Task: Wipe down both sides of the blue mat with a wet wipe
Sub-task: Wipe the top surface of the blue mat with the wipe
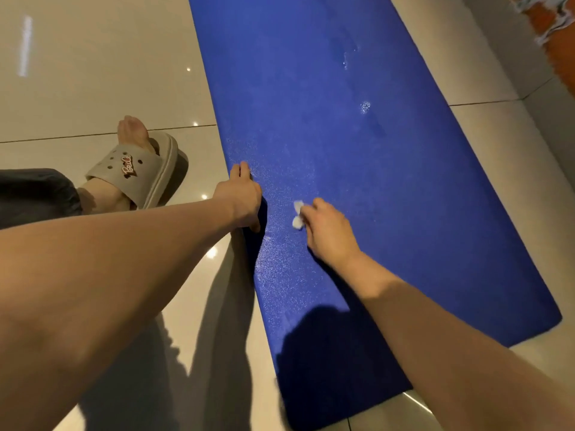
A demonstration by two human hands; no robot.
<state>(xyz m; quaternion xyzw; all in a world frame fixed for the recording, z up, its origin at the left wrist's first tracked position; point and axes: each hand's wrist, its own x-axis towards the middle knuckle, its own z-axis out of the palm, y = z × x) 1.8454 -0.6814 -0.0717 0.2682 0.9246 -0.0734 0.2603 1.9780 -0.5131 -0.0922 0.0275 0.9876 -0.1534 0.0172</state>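
A long blue mat (357,157) lies flat on the tiled floor and runs from the near edge of the view up to the top. My left hand (241,194) grips the mat's left edge, fingers on top and thumb curled under the lifted rim. My right hand (326,231) rests on the mat just right of it and holds a small crumpled white wet wipe (298,214) against the surface. Wet spots glisten on the mat farther up (364,106).
A glossy beige tile floor (93,73) surrounds the mat. My foot in a beige slipper (140,172) stands on the floor left of the mat, by a dark trouser leg. An orange patterned object (550,23) sits at the top right corner.
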